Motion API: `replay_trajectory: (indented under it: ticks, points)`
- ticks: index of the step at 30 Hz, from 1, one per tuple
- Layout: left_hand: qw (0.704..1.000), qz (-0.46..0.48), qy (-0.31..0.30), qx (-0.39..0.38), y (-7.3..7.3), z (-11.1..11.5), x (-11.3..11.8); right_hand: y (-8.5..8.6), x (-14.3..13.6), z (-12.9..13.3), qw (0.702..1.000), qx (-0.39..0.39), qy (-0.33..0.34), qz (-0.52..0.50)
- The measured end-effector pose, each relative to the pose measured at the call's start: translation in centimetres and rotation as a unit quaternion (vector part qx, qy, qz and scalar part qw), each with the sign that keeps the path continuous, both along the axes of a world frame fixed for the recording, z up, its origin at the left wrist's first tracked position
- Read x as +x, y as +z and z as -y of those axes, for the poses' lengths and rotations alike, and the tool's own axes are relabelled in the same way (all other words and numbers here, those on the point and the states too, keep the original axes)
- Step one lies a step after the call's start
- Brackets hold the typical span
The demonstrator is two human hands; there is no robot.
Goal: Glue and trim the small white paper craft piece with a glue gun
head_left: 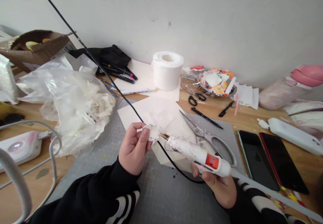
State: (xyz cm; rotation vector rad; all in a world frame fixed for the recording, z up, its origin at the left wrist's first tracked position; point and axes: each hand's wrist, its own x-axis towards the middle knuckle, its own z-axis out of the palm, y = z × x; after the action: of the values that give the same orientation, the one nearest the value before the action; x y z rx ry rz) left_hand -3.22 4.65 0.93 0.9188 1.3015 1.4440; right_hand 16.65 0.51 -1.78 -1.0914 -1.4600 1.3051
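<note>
Around the glue gun point(196, 153), half-hidden right fingers point(209, 178) clamped; left fingers point(143, 139) pinched on white cutout point(153, 133).

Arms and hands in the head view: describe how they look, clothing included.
The left hand and right hand are bare, with no gloves. The left sleeve and right sleeve are black and long, ending near the wrists. Each carries pale, whitish stripes separated by black, curving across the fabric folds. No lettering shows on either.

bg: pale gry wall point(217, 22) w/ sm dk scuffs point(169, 23) | lt-brn wood tbl point(243, 120) below
</note>
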Motion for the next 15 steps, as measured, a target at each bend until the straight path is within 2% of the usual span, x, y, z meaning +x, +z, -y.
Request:
replay_trajectory:
  ticks: [4,9,15]
  points:
    - [1.000,-0.017,-0.006,0.012,-0.15,0.09,0.03,0.05,-0.10,-0.02,0.999,0.022,-0.026,0.034]
    - [1.000,-0.014,-0.011,0.016,-0.16,0.17,0.05,0.07,-0.02,-0.12,0.998,0.030,-0.007,0.060]
    - [1.000,-0.017,-0.007,0.008,-0.09,0.18,0.03,-0.19,0.06,-0.01,0.997,0.037,-0.019,0.063]
